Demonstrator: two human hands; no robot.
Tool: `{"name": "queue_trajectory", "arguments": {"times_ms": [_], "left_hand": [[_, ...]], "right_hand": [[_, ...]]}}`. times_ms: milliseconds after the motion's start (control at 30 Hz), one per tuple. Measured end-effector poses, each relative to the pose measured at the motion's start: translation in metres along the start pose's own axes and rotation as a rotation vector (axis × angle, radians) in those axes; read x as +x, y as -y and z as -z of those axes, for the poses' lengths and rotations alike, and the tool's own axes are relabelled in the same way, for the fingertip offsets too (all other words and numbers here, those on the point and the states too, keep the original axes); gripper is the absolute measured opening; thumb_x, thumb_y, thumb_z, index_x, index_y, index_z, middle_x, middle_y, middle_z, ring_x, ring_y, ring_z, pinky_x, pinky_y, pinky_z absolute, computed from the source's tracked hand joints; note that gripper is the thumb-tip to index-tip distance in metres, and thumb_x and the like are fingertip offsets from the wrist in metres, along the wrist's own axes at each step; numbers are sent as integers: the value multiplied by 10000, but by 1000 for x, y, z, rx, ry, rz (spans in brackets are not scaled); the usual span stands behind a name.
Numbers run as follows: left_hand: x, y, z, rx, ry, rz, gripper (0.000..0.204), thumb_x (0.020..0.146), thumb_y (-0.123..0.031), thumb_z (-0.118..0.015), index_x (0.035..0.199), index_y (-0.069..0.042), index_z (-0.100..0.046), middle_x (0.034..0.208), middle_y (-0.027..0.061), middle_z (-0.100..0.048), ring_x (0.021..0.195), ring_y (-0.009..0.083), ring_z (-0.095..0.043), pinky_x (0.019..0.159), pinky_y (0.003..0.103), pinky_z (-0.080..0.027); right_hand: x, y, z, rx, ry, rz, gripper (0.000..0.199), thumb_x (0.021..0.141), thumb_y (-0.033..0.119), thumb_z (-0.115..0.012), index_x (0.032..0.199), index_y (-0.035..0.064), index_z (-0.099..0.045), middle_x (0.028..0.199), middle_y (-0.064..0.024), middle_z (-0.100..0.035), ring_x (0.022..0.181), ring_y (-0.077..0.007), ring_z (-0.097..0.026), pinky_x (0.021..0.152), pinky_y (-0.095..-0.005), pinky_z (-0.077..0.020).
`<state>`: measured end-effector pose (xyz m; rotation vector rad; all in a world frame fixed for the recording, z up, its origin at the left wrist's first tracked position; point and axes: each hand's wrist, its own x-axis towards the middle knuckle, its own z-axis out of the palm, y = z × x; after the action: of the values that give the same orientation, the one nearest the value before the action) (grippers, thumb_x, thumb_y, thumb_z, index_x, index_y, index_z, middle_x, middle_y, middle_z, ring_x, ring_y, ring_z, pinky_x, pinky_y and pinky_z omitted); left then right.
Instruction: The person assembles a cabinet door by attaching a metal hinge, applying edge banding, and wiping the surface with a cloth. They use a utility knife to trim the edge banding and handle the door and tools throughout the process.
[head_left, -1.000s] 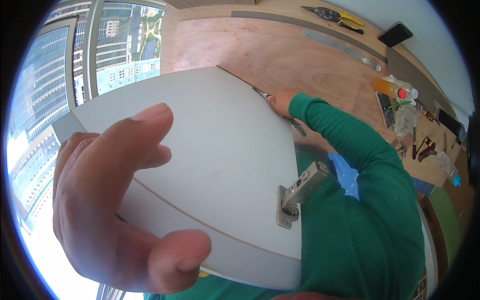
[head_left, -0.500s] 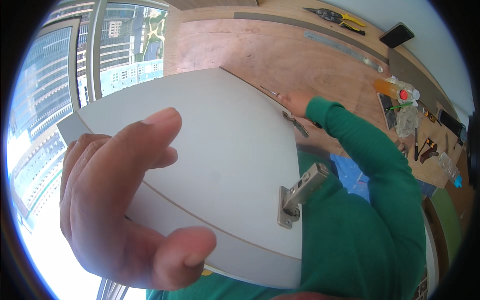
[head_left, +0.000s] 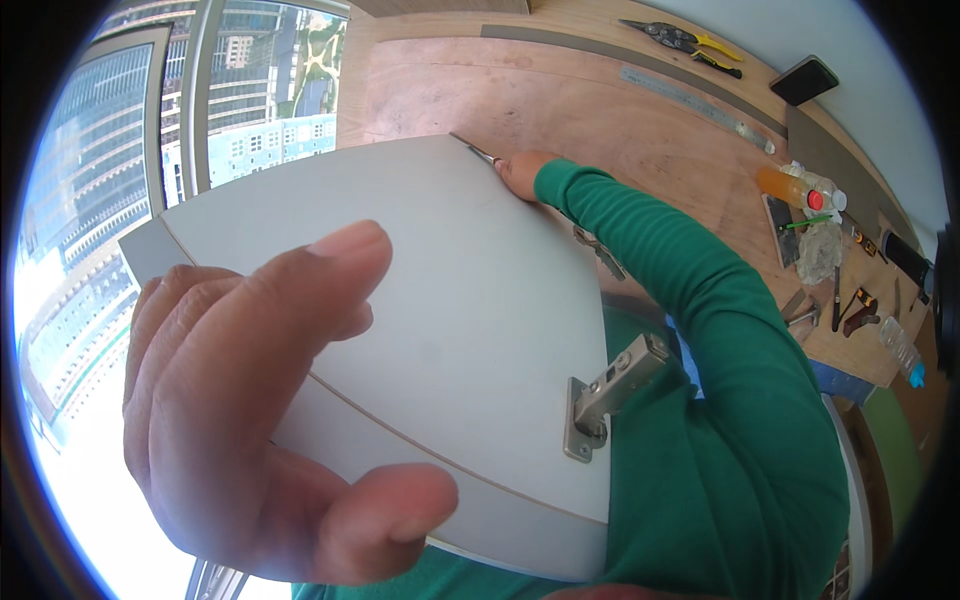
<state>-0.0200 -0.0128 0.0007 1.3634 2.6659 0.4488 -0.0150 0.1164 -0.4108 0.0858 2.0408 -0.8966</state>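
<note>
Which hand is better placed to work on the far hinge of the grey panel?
Right. The right hand is already at the panel's far edge, close to the far hinge. The left hand is raised near the camera, fingers spread, holding nothing.

A reddish-brown plywood floor carries everything. At one o'clock lie yellow-handled metal snips, a long steel ruler and a flat black rectangular device. Toward three o'clock sit an orange bottle with a red cap, a crumpled clear plastic bag and small dark hand tools.
</note>
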Motion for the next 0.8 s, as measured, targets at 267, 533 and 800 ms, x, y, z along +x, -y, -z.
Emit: {"name": "queue_trajectory", "arguments": {"times_ms": [267, 533, 800], "left_hand": [[3, 4, 3, 28, 10, -54, 718, 1022, -574, -427, 1323, 59, -583, 756, 119, -625, 651, 159, -612, 593, 314, -439], [2, 3, 3, 17, 12, -42, 699, 1019, -552, -445, 1318, 63, -587, 772, 122, -635, 674, 169, -636, 611, 316, -460], [0, -10, 8, 82, 7, 65, 663, 1025, -522, -437, 1296, 57, -611, 811, 136, -668, 706, 187, -667, 648, 320, -496]], "right_hand": [[-17, -41, -20, -67, 17, 12, 586, 1080, 401, -302, 1233, -18, -681, 1277, -272, -654, 1175, -430, -627, 1066, -505, -445], [-80, -75, -24, -89, 81, -51, 603, 1075, 420, -315, 1100, -27, -718, 1135, -287, -694, 1082, -449, -650, 996, -524, -476], [-133, -91, -21, -143, 154, -120, 604, 1077, 423, -317, 1073, -30, -718, 1099, -301, -694, 1029, -464, -663, 959, -547, -488]]}}
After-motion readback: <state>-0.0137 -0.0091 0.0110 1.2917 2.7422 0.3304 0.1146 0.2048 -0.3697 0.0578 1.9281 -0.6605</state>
